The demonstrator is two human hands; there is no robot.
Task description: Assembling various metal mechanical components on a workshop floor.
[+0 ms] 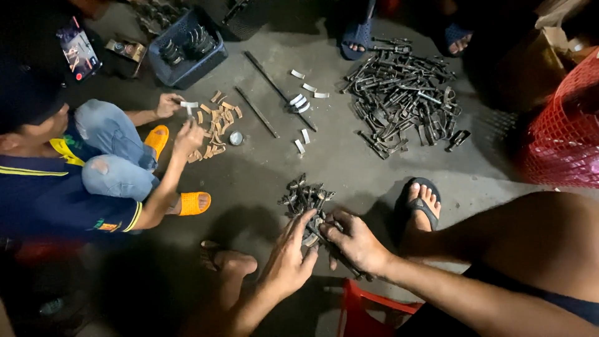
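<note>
Bare concrete floor (349, 162), grey, stained, lit from above; edges of the room fall into dark. No worktop: everything lies on the floor.

Nearest: red plastic stool (365, 309) under the wearer, one corner showing. Left hand (288, 257) and right hand (355, 242) meet low over a small heap of dark metal parts (304, 198). Left fingers spread, tips on the heap's near edge. Right fingers curled, pressed down on a part at the same edge; whether they pinch it, cannot tell. Between the two hands, one pale metal piece (310, 239). Wearer's feet: one bare at left, one in a dark sandal (419, 203) at right.

Middle, left: a second person squats, dark shirt, torn jeans, two orange slides (193, 203). Both of that person's hands work a white strip (188, 105) above a scatter of tan flat pieces (215, 128), too many and overlapped to count. One small round tin (236, 138) beside them.

Centre: two long dark rods (277, 90), roughly parallel. About eight white curved strips (304, 103) loose around them.

Right: large pile of dark metal fittings (405, 100), uncountable. One red mesh basket (561, 131) at the frame edge.

Far: one blue crate (187, 53) holding dark round parts. One phone (78, 53), screen lit. Two blue-sandalled feet (357, 34) of another person at top.
</note>
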